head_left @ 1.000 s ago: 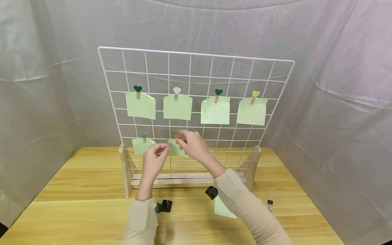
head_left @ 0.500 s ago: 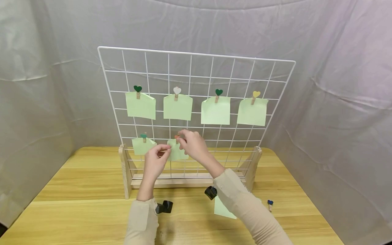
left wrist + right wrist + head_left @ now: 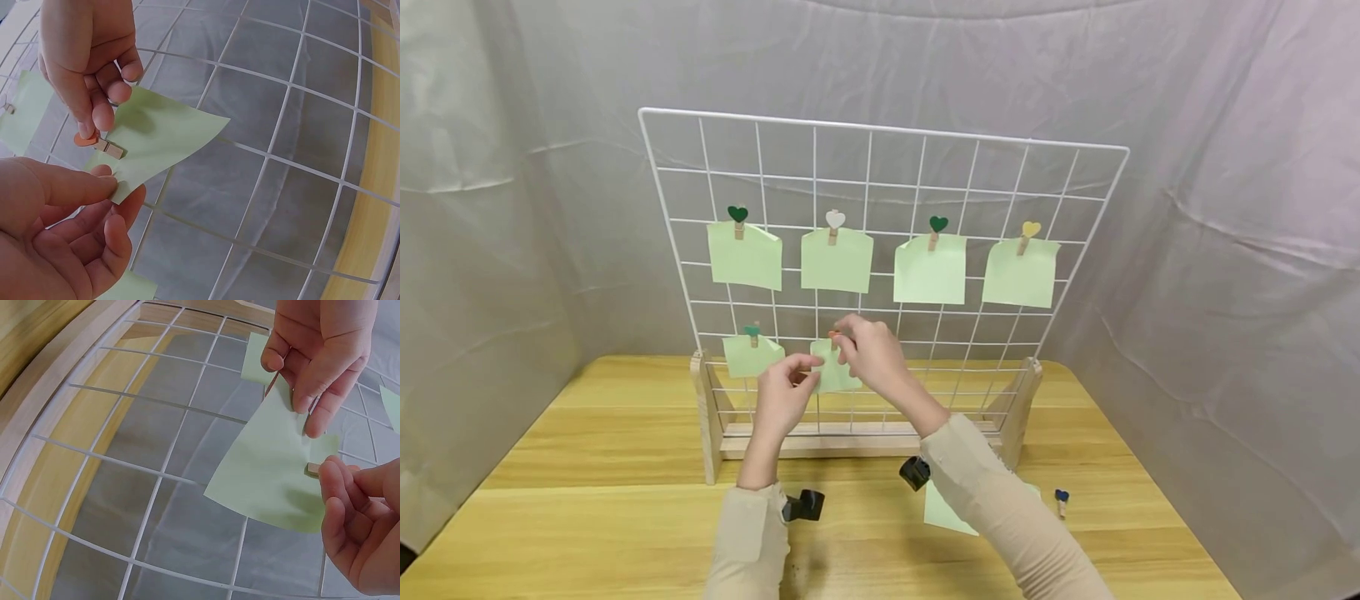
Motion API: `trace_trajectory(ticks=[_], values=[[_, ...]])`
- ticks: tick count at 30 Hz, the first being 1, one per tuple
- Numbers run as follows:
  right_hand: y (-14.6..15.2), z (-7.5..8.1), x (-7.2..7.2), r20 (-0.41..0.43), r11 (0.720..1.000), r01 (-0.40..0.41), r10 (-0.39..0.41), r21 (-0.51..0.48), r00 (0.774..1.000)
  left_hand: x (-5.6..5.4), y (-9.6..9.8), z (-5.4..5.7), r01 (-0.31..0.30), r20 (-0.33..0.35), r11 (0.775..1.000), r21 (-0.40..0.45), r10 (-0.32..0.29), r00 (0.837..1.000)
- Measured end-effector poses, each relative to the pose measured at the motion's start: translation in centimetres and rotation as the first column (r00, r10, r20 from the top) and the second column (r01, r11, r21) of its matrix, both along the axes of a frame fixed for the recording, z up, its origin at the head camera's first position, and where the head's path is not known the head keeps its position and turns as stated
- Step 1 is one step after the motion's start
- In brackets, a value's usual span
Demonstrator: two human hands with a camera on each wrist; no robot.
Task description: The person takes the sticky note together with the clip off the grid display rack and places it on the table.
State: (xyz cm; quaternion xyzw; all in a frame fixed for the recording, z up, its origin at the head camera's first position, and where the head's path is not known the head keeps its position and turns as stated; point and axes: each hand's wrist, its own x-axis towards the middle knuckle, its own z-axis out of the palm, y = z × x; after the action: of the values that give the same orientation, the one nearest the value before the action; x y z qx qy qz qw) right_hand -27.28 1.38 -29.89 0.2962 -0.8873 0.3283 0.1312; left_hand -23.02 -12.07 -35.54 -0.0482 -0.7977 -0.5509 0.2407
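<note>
A pale green paper square (image 3: 837, 375) lies against the lower part of a white wire grid (image 3: 880, 129). My left hand (image 3: 782, 396) pinches its left edge between thumb and fingertips, plainest in the left wrist view. At the paper's upper edge my right hand (image 3: 876, 358) pinches a small wooden clothespin (image 3: 111, 149) topped with an orange heart. The peg's jaws overlap the paper; whether they also bite a wire cannot be told. To the left, another green paper (image 3: 748, 358) hangs from a clothespin with a teal heart (image 3: 752, 332).
Several green papers (image 3: 930, 271) hang in a row above, each on a heart clothespin. A wooden stand (image 3: 820, 447) bears the grid. A green sheet (image 3: 946, 510) lies partly under my right forearm, and a blue-heart clothespin (image 3: 1062, 502) lies to its right on the table (image 3: 625, 533).
My left hand has shifted slightly right along with its pinch on the paper. The paper's lower edge hangs a little lower than a second ago. The right hand stays at the orange-heart clothespin.
</note>
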Motion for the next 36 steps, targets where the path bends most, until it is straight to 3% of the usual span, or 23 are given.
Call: trace_trajectory(ticks=[16, 27, 36], values=[[0.2, -0.5, 0.3, -0.12, 0.998, -0.018, 0.011, -0.06, 0.993, 0.0, 0.3, 0.0, -0.007, -0.009, 1.0, -0.003, 0.007, 1.0], [0.5, -0.5, 0.7, -0.292, 0.994, -0.041, 0.01, -0.1, 0.956, 0.2, 0.2, 0.0, -0.015, -0.001, 1.0, 0.01, 0.015, 1.0], [1.4, -0.6, 1.0, -0.216, 0.985, -0.053, 0.016, -0.165, 0.976, 0.7, 0.3, 0.0, -0.016, 0.025, 0.999, 0.045, 0.015, 1.0]])
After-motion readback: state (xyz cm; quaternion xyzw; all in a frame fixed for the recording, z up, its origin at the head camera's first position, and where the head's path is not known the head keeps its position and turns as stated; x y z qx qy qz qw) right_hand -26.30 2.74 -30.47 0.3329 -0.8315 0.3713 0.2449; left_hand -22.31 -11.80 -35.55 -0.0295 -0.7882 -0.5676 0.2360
